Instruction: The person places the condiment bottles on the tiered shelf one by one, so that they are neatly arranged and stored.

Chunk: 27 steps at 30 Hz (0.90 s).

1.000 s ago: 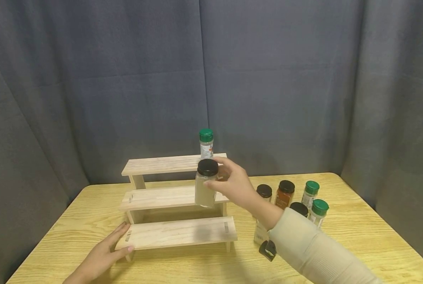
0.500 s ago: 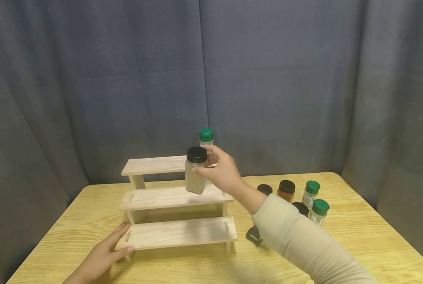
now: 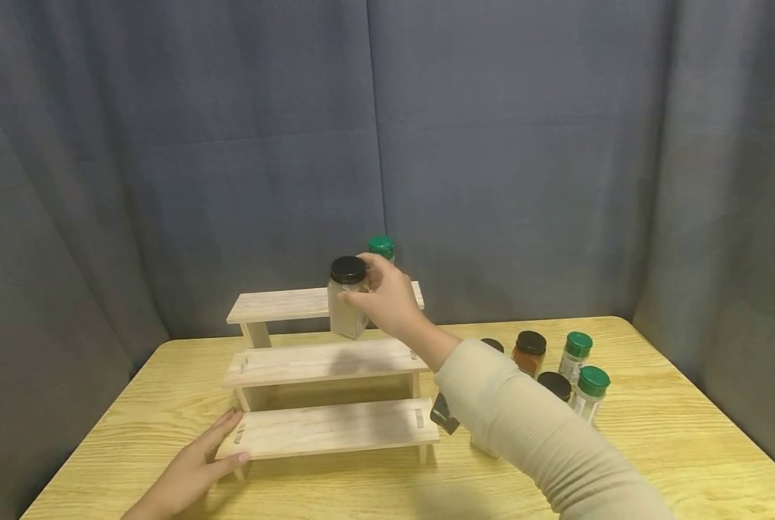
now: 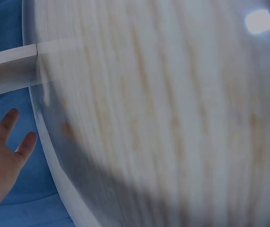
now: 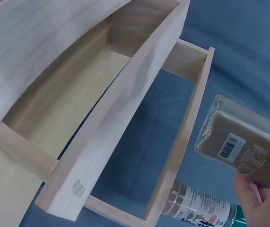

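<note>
A clear spice jar (image 3: 348, 310) with a black lid and pale brown powder is pinched between the thumb and fingers of my right hand (image 3: 387, 296). It is in the air before the top step of a three-step wooden rack (image 3: 335, 430). The right wrist view shows the jar (image 5: 241, 142) with a barcode label, apart from the rack. A green-capped spice bottle (image 3: 381, 247) stands on the top step, mostly behind my right hand. My left hand (image 3: 188, 469) rests at the left end of the lowest step with its fingers fairly straight.
Right of the rack, several spice jars stand on the wooden table (image 3: 673, 433): an orange-red one (image 3: 529, 354), two green-capped bottles (image 3: 577, 354) and others with black lids, partly behind the right sleeve (image 3: 530, 426). A grey-blue curtain (image 3: 491, 159) hangs behind.
My right hand has carried the jar up and to the left, from before the middle step to before the top step. The left hand has stayed on the lowest step.
</note>
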Motion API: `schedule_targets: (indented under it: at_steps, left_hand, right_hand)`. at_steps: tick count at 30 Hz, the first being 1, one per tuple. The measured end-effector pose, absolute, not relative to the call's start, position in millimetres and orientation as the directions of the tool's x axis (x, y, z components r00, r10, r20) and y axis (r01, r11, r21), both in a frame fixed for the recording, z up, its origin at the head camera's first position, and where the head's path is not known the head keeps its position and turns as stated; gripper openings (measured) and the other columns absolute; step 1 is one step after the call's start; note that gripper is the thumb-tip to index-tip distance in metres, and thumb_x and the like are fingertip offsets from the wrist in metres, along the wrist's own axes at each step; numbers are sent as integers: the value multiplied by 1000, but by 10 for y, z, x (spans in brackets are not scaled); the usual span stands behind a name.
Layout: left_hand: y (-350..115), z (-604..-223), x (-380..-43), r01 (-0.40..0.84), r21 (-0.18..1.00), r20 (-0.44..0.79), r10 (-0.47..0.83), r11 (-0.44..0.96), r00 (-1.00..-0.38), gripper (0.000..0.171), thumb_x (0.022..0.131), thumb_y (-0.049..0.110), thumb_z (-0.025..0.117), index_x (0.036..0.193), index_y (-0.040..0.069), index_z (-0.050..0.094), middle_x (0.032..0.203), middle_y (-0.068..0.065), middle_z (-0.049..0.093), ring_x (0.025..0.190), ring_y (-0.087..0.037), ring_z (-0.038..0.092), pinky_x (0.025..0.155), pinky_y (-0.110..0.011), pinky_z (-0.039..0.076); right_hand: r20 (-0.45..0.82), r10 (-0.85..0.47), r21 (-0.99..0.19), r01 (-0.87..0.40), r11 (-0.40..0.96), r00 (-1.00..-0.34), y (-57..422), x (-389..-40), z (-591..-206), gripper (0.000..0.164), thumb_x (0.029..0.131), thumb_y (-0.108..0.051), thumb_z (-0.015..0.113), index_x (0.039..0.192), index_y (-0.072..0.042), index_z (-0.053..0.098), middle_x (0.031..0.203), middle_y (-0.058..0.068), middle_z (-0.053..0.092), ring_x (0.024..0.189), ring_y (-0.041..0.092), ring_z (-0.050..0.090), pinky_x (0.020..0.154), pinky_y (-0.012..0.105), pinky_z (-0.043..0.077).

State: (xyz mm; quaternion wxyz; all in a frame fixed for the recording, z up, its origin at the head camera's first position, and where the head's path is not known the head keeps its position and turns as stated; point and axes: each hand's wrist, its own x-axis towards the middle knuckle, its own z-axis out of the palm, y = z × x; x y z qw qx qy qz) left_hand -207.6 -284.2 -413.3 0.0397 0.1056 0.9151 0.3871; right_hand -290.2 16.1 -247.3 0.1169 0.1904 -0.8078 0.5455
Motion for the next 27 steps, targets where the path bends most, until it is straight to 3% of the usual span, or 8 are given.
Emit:
schedule_targets:
  at_steps: [9, 18, 27]
  left_hand:
    - [-2835, -4125, -2081, 163, 708, 11, 220, 688, -975, 68, 84, 39, 53, 137, 8, 24, 140, -20, 13, 124, -43, 12, 89, -64, 15]
    - [-2823, -4115, -2095, 195, 693, 49, 225, 694, -973, 66, 84, 37, 53, 136, 7, 26, 140, -21, 15, 123, -44, 13, 87, -66, 16]
    - [-2813, -4134, -2116, 135, 713, -30, 223, 688, -974, 71, 82, 42, 53, 137, 9, 23, 141, -18, 12, 124, -42, 11, 88, -65, 16]
  right_hand:
    - [392, -150, -840, -419, 343, -908, 51, -2998, -2486, 54, 73, -16, 69, 121, -12, 45, 95, 3, 60, 85, 15, 55, 71, 33, 47]
    - [416, -142, -827, -439, 353, -898, -34, -3099, -2460, 58, 74, -16, 69, 125, -11, 42, 101, 7, 59, 93, 19, 55, 77, 36, 46]
    - [413, -96, -794, -409, 449, -906, -79, -3150, -2478, 59, 73, -19, 69, 126, -14, 42, 96, 4, 60, 85, 16, 54, 70, 30, 46]
